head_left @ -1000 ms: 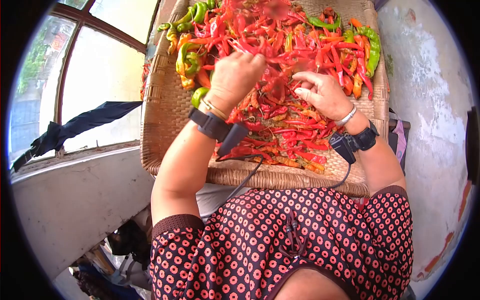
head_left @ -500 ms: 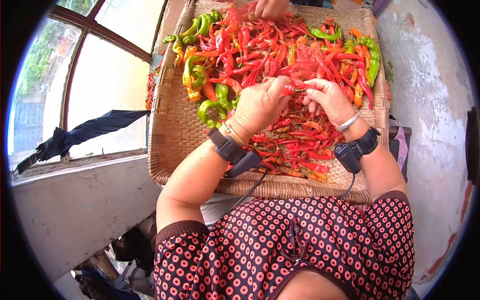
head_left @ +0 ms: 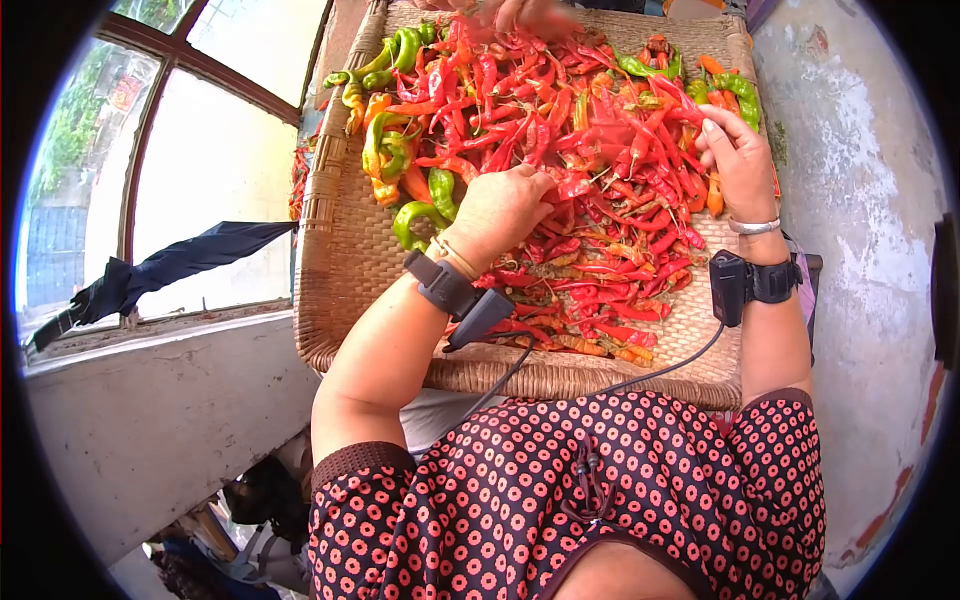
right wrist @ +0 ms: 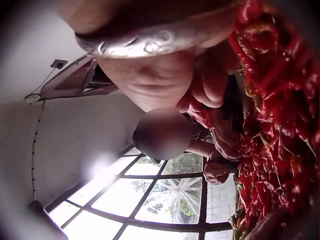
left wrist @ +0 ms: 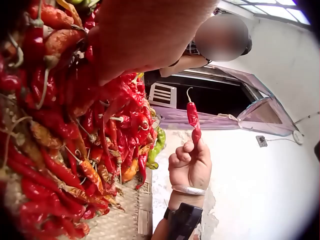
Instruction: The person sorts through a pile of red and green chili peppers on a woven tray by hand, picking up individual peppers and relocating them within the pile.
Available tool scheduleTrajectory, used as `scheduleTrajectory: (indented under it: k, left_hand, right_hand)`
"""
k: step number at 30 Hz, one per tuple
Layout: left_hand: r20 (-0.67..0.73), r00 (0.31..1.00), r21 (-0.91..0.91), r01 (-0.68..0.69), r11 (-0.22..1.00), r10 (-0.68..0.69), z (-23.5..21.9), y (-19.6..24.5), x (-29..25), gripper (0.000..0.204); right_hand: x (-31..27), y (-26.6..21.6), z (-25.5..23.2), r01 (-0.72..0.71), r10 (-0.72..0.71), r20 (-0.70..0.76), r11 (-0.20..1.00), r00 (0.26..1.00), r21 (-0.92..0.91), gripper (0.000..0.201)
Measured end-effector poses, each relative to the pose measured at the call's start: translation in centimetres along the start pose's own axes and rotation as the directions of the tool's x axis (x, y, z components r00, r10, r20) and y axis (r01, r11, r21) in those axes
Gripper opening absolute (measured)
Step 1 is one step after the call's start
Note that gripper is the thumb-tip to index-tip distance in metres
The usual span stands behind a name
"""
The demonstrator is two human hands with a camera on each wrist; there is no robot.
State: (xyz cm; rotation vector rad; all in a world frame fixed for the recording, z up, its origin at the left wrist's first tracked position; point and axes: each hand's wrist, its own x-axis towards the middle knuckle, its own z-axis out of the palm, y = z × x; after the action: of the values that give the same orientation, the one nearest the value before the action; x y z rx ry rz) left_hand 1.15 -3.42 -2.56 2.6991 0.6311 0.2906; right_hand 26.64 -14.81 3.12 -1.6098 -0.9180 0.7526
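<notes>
— What's laid out in front of you?

— A big woven tray (head_left: 340,230) across my lap, with the heap of red chillies (head_left: 590,170) over most of it. Against that heap, a clump of green chillies (head_left: 400,150) sits on the window side of the tray, and a few more green ones at the far wall-side corner. Someone else's hand (head_left: 525,15) works at the heap's far edge.

— And your hands?

— My left hand (head_left: 500,205) is down on the middle of the heap, fingers curled into the pods; whether it has hold of one, I can't tell. My right hand (left wrist: 190,165) is lifted clear on the wall side of the heap, thumb and fingertips pinching a single red chilli (left wrist: 193,117) by its lower end, stalk pointing up.

— Which step is that, would you say?

— Sorting, I judge: one pod picked out and held apart from the rest.

— What does the next move need?

— Probably a place away from the heap for this one, and a light pinch so the pod doesn't split.
</notes>
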Motion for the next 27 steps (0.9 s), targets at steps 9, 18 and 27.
scheduleTrajectory:
  k: [9,18,27]
  left_hand:
    - [0.058,0.953,-0.686,0.254,0.682,-0.296,-1.3,0.9,0.7,0.014]
    - [0.204,0.914,-0.840,0.347,0.416,-0.351,-0.6,0.3,0.7,0.007]
    - [0.131,0.912,-0.944,0.235,0.234,-0.388,-2.1,1.3,0.8,0.007]
  right_hand:
    - [-2.8,0.4,4.6,0.543,-0.263,0.481,0.521,0.836,-0.659,0.023]
    - [-3.7,4.2,6.7,0.589,-0.234,0.541,0.322,0.808,-0.741,0.013]
    - [-1.3,-1.0,1.2,0.336,-0.261,0.279,0.903,0.924,-0.268,0.012]
